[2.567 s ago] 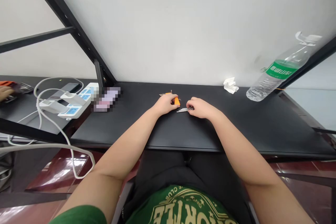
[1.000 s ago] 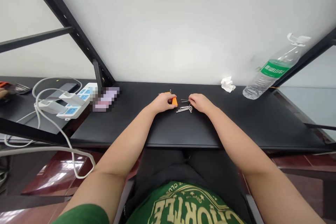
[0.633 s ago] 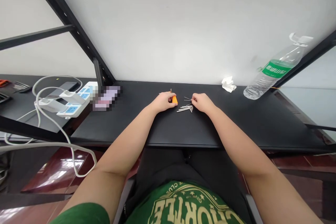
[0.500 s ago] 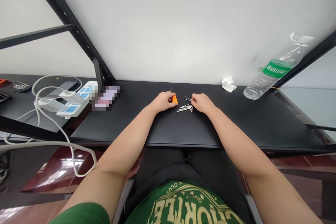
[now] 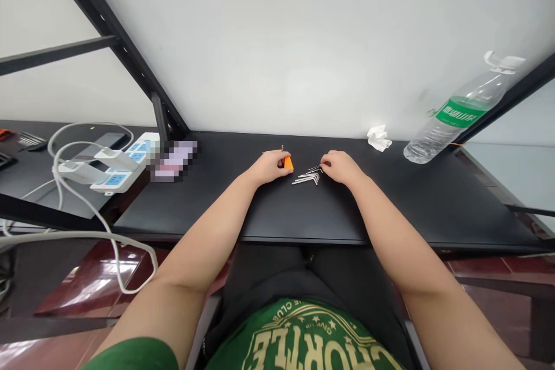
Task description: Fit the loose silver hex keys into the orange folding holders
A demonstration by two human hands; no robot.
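Note:
My left hand (image 5: 269,167) is closed around an orange holder (image 5: 288,164), most of which is hidden by the fingers. A small metal tip (image 5: 282,148) sticks up behind that hand. To its right, several silver L-shaped hex keys (image 5: 306,178) lie side by side on the black tabletop, graded in size. My right hand (image 5: 340,166) is pinched at the far end of this row, its fingertips on a thin hex key (image 5: 315,168). The fingers partly cover the bent ends of the smallest keys.
A large plastic bottle (image 5: 451,115) and a crumpled tissue (image 5: 378,137) stand by the wall on the right. At the left are a white power strip (image 5: 130,165) with cables and a pixelated object (image 5: 176,161). The black table (image 5: 299,219) ends just before my lap.
My right hand has shifted slightly right. The thin keys it held at an angle are now lower, lined up beside the larger ones. My left hand stays put with the orange holder.

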